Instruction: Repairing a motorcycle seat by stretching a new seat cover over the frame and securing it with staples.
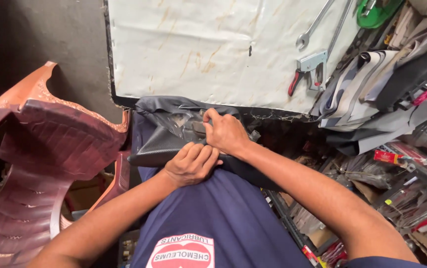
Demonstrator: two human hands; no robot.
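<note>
A black textured cover (159, 146), like leatherette over a padded piece, lies against my body at the edge of a white worktable (198, 49). My left hand (191, 164) is closed on its near edge, pressing it against my blue shirt. Just beyond it, my right hand (225, 131) pinches the dark material where a shiny plastic-wrapped part (178, 119) shows. The two hands almost touch. The part beneath the cover is mostly hidden.
A staple gun with a red handle (309, 69) and a long spanner (314, 26) lie on the table at the right. Folded grey and black fabric (372, 84) piles up further right above cluttered shelves (402, 193). Stacked maroon plastic chairs (39, 159) stand at the left.
</note>
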